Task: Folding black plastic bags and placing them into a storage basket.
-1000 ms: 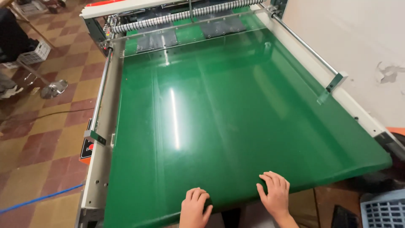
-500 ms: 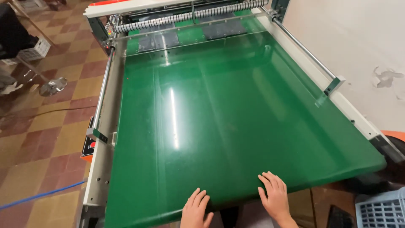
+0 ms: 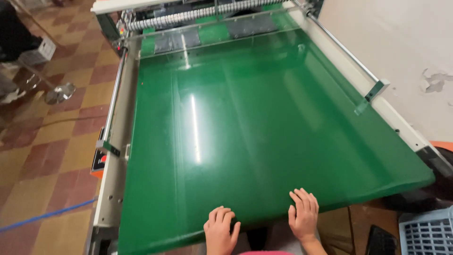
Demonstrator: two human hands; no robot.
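Glossy green belt point(image 3: 264, 137); left hand point(image 3: 221, 232) and right hand point(image 3: 303, 216) rest flat at its near edge, seemingly gripping nothing.

Two hands, left hand point(image 3: 221, 230) and right hand point(image 3: 303, 216), one green conveyor belt point(image 3: 255, 127), one blue crate point(image 3: 426, 232).

Bare hands, pink garment edge point(image 3: 258, 253)

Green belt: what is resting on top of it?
Only the left hand and right hand, flat at the near edge of the green belt. Under the palms is hidden.
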